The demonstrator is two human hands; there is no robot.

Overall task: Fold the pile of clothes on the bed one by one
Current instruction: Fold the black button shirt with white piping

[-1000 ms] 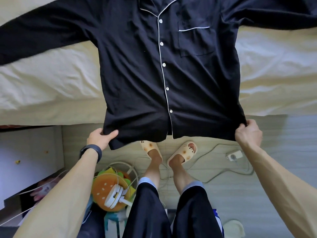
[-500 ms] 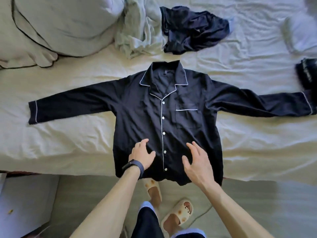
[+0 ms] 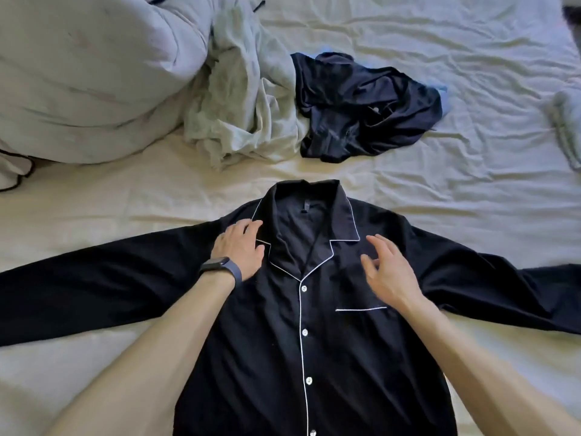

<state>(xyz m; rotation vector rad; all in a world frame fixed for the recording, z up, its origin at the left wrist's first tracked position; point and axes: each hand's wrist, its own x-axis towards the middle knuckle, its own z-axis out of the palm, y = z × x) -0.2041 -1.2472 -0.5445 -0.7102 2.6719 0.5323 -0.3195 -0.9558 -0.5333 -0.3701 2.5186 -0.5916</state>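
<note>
A black pyjama shirt (image 3: 276,335) with white piping lies flat, front up, on the cream bed sheet (image 3: 456,190), both sleeves spread out to the sides. My left hand (image 3: 240,248), with a dark band on its wrist, rests flat on the shirt's shoulder beside the collar. My right hand (image 3: 388,267) is over the other shoulder above the chest pocket, fingers spread and relaxed, holding nothing. Farther back lie a crumpled dark garment (image 3: 364,108) and a crumpled pale green garment (image 3: 242,102).
A large pale duvet or pillow (image 3: 94,73) with dark piping fills the far left. A light folded item (image 3: 566,127) lies at the right edge of the bed. Wrinkled sheet stretches between the shirt and the crumpled clothes.
A second ago both hands gripped the shirt's hem off the bed edge. They let go, moved up over the lower front, and now reach the shoulders by the collar.
</note>
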